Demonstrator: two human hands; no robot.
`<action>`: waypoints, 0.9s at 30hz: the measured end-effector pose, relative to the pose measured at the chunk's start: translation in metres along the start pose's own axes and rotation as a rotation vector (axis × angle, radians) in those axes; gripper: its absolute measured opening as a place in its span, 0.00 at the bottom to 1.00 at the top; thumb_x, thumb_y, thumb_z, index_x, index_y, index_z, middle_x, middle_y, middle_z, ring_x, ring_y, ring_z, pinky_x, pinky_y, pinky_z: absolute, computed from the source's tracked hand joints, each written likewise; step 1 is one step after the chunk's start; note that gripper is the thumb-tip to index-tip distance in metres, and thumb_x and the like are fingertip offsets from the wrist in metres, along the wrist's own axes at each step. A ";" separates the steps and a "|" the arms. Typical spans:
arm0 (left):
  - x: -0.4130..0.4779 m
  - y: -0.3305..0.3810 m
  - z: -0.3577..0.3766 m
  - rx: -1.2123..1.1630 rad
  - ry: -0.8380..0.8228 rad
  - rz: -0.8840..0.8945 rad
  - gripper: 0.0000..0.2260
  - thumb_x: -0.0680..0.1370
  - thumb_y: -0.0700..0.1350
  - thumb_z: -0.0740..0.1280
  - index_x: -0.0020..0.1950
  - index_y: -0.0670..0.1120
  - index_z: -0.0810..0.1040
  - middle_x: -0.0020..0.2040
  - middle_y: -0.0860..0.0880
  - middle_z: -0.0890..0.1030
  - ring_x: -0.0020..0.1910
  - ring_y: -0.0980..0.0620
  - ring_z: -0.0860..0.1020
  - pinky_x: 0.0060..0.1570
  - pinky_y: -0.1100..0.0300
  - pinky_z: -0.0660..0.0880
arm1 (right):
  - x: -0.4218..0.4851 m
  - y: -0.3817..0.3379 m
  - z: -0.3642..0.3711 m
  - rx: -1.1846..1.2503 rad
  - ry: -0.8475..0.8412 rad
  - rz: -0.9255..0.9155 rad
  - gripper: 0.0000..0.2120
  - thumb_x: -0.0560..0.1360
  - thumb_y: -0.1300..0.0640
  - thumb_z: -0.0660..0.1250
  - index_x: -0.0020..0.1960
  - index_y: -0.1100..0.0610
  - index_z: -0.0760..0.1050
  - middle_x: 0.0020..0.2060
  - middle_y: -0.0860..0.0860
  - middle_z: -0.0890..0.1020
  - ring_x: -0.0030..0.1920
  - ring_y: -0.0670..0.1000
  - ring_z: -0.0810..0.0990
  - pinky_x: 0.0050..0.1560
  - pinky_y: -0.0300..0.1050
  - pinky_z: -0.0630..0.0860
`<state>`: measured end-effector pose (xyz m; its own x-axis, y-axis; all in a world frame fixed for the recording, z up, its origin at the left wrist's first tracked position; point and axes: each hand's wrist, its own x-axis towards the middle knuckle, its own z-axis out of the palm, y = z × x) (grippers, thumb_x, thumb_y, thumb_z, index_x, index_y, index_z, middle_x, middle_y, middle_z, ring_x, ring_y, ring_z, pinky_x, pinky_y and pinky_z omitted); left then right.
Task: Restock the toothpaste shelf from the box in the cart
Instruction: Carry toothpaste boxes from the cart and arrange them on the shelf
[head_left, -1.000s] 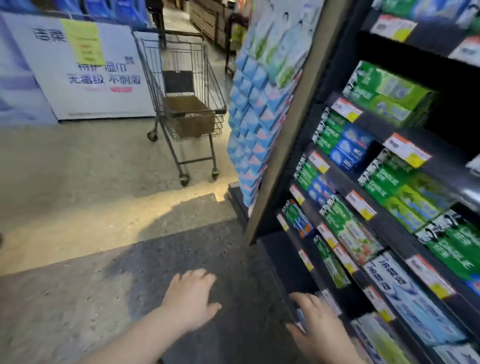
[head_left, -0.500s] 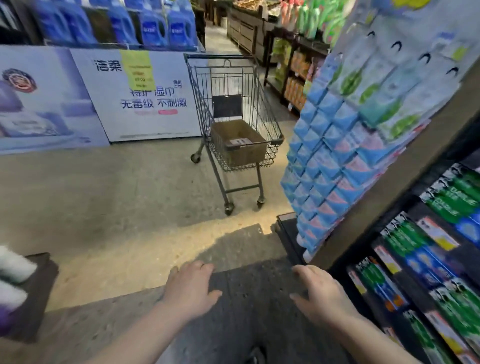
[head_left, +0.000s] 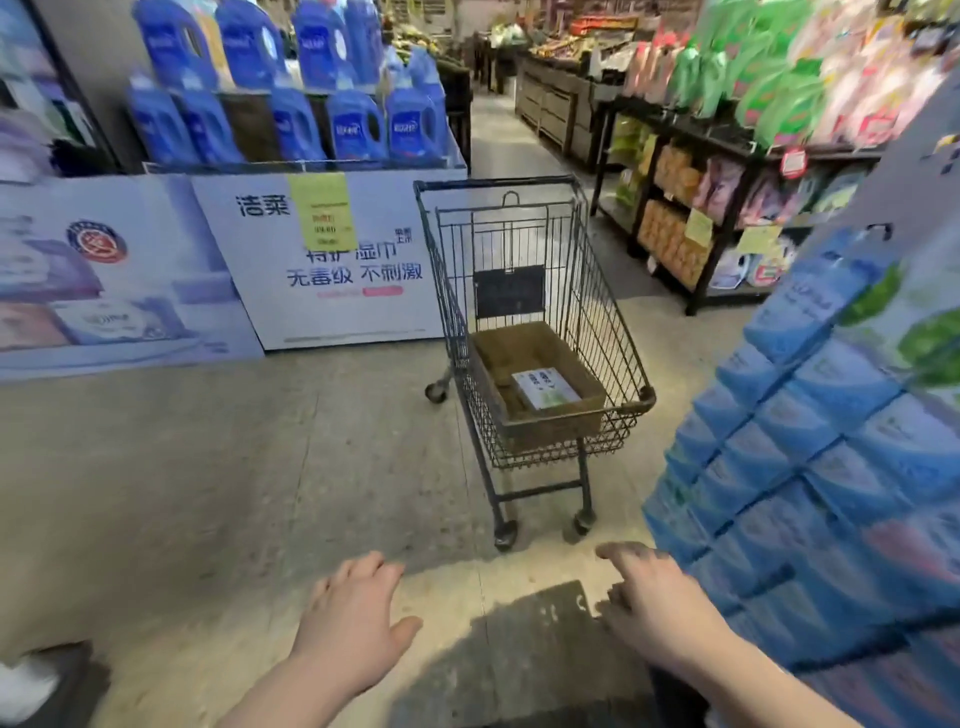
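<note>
Blue detergent jugs (head_left: 358, 130) stacked above a white printed sign (head_left: 332, 265), blue packets (head_left: 810, 467) hanging at right, speckled floor (head_left: 208, 467) below.

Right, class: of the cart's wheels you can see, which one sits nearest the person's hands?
The front left wheel, nearest the left hand. It is lowest in view; the front right wheel sits slightly further off, and the rear wheel is far back.

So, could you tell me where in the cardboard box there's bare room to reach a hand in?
The cardboard box in the cart is mostly bare: its far end, under the dark placard, shows only brown bottom. The one white package lies near the right wall toward the near end. Both the left hand and right hand are empty.
</note>
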<state>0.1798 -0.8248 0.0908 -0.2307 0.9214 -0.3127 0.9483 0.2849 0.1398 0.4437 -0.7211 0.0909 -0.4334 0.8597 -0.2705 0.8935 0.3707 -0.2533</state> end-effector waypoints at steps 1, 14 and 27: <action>0.015 -0.002 -0.004 -0.013 -0.001 -0.003 0.26 0.74 0.60 0.59 0.70 0.54 0.63 0.71 0.52 0.64 0.71 0.50 0.61 0.68 0.54 0.60 | 0.021 -0.003 -0.006 0.011 -0.007 -0.008 0.26 0.72 0.49 0.62 0.69 0.48 0.61 0.66 0.49 0.70 0.64 0.53 0.69 0.60 0.48 0.69; 0.276 -0.071 -0.086 0.036 -0.051 0.129 0.26 0.75 0.60 0.59 0.72 0.54 0.59 0.74 0.50 0.59 0.73 0.48 0.59 0.71 0.53 0.56 | 0.259 -0.042 -0.038 0.069 0.063 0.137 0.25 0.70 0.46 0.63 0.65 0.47 0.64 0.63 0.48 0.73 0.63 0.52 0.71 0.59 0.47 0.71; 0.514 -0.013 -0.143 0.198 -0.160 0.533 0.27 0.75 0.59 0.60 0.72 0.53 0.60 0.73 0.50 0.62 0.71 0.47 0.61 0.71 0.49 0.56 | 0.406 -0.016 -0.058 0.206 0.104 0.466 0.23 0.72 0.50 0.62 0.66 0.48 0.64 0.62 0.49 0.74 0.61 0.52 0.71 0.61 0.48 0.71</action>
<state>0.0178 -0.3173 0.0627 0.3099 0.8681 -0.3879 0.9506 -0.2754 0.1431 0.2598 -0.3573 0.0394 0.0281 0.9513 -0.3070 0.9427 -0.1274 -0.3084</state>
